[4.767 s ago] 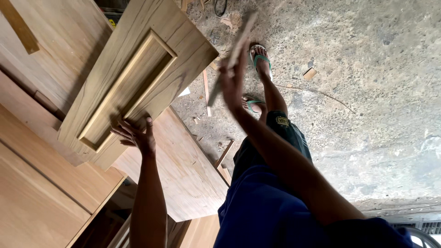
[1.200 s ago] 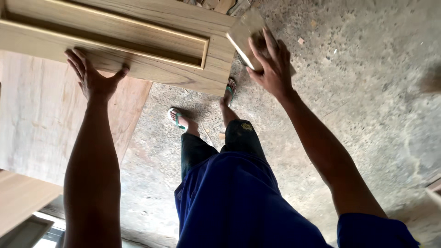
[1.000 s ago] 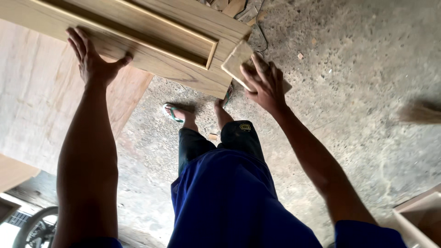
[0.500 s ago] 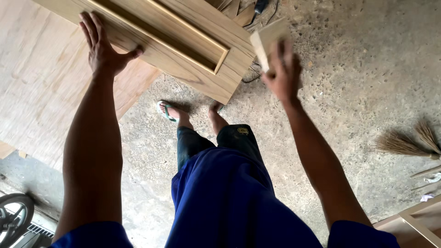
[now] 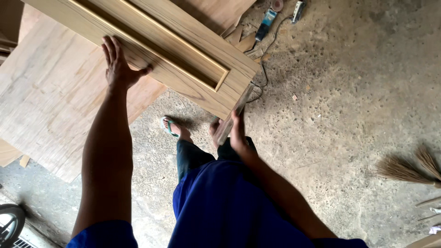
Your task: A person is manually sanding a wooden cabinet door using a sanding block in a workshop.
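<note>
A framed wooden door panel [image 5: 183, 59] with a recessed centre runs from the top left toward the middle of the head view. My left hand [image 5: 118, 66] lies flat on its near long edge, fingers spread. My right hand [image 5: 235, 133] grips a small flat sanding block [image 5: 232, 118] that is pressed against the panel's near right corner edge. My legs and blue clothing [image 5: 229, 206] fill the lower middle, with one foot in a green sandal [image 5: 169, 126] below the panel.
Large plywood sheets [image 5: 55, 105] lie on the concrete floor [image 5: 349, 92] at left. A blue power tool [image 5: 266, 23] with a cord and wood offcuts lie at top centre. A straw broom [image 5: 404, 167] lies at right. A wheel [image 5: 9, 225] shows at bottom left.
The view has swung and the panel now lies further across the middle. My right hand came down from beside the panel and set the block against its corner edge. My left hand stayed on the panel.
</note>
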